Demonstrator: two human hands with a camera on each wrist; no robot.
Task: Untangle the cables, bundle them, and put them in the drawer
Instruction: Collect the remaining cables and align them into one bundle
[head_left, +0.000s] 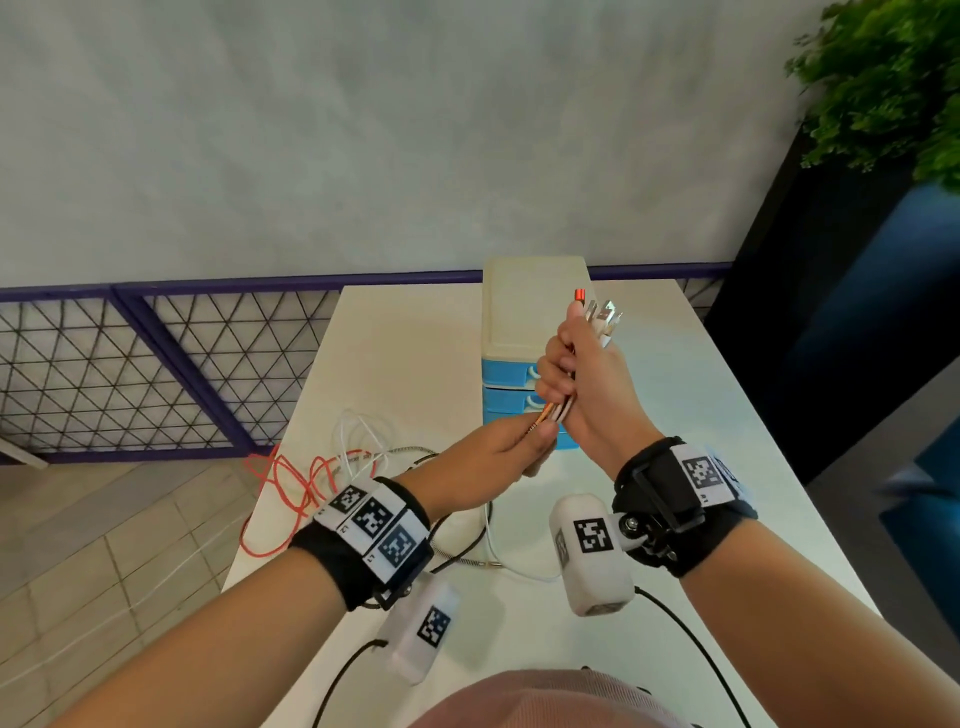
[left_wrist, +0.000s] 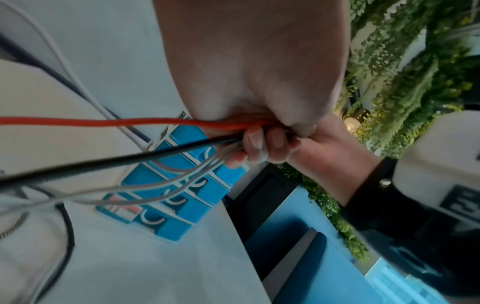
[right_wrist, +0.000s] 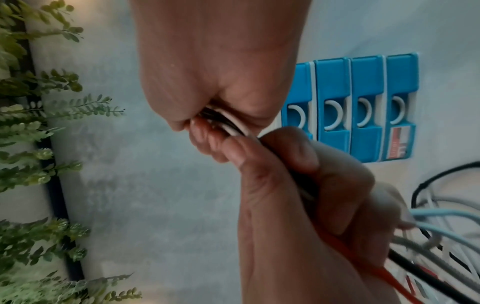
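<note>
Above the table, my right hand (head_left: 563, 374) grips a bunch of cables (head_left: 556, 410) upright in a fist, and their plug ends (head_left: 600, 314) stick out above it. Just below, my left hand (head_left: 532, 439) pinches the same bunch. From there the orange cable (left_wrist: 130, 122), a black one (left_wrist: 103, 162) and white ones (left_wrist: 155, 183) trail down to loose loops (head_left: 322, 467) on the table's left side. The small drawer unit (head_left: 519, 306) stands behind my hands, with its blue drawers (right_wrist: 363, 107) all closed. In the right wrist view both fists (right_wrist: 298, 185) meet on the bunch.
The white table (head_left: 701, 415) carries only the drawer unit and the cable loops. Some orange loops hang over its left edge (head_left: 270, 467). A purple mesh fence (head_left: 156, 374) stands to the left, and a dark planter with greenery (head_left: 883, 104) to the right.
</note>
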